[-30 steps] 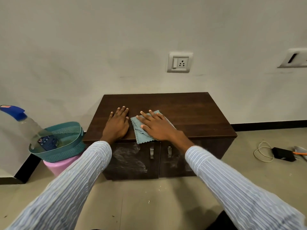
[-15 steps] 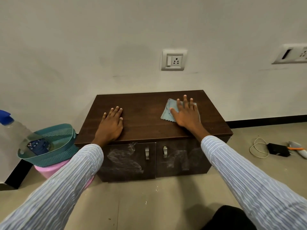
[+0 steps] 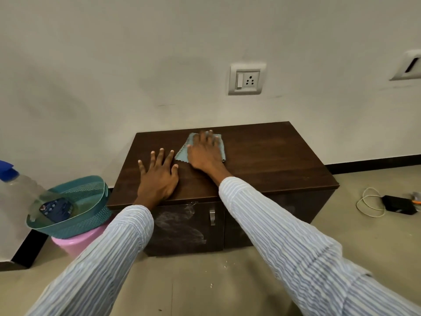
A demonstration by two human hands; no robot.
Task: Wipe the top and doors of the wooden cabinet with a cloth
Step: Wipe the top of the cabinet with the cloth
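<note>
the right hand (image 3: 205,151) presses flat, fingers straight, on the blue cloth (image 3: 182,153) near the back of the wooden cabinet's top (image 3: 273,160), while the left hand (image 3: 158,173) lies open beside it, likely bracing; the smudged doors (image 3: 182,226) look unwiped.

Your right hand (image 3: 205,152) is pressing a thin, soft blue-grey cloth (image 3: 182,153) with pinked edges onto the cabinet (image 3: 273,160) top, dark wood-grain with a dull sheen. The doors (image 3: 182,226) are showing chalky smears beside a brushed metal handle (image 3: 212,217); at nine o'clock, a woven-look teal plastic basket (image 3: 75,215) is sitting.
</note>
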